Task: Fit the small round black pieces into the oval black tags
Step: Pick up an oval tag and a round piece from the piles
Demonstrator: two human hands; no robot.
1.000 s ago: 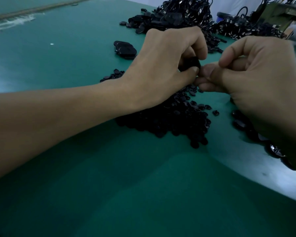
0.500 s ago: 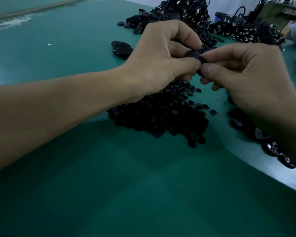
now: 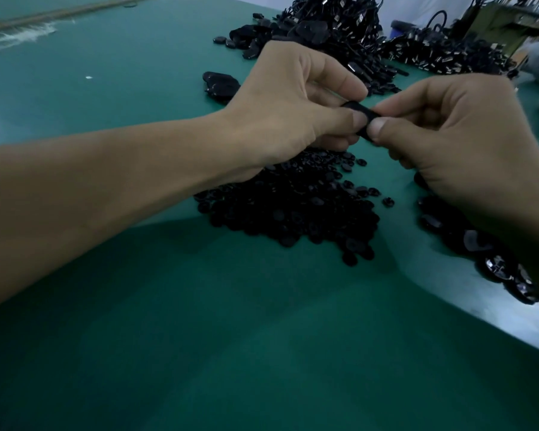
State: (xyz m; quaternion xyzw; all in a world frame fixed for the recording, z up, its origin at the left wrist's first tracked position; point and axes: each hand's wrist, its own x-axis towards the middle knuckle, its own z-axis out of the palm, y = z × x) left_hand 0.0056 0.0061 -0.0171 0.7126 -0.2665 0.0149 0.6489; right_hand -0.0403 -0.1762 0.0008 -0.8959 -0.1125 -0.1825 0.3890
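- Between the two hands, lifted clear above the table (image 3: 199, 337), sits one oval black tag (image 3: 362, 115). The left hand (image 3: 293, 101) pinches it thumb against forefinger, and the right hand (image 3: 467, 144) pinches its near end the same way.
- A second ago both hands hunched lower over the pile of small round black pieces (image 3: 293, 206), the tag mostly buried in the left fingers. Now they have risen and more of the tag shows.
- I read that as a piece picked and being pressed home, though the thumbs hide the piece itself.
- The tag's long axis slants from the left forefinger at its far end down to the right thumb, pointing roughly back toward the person.
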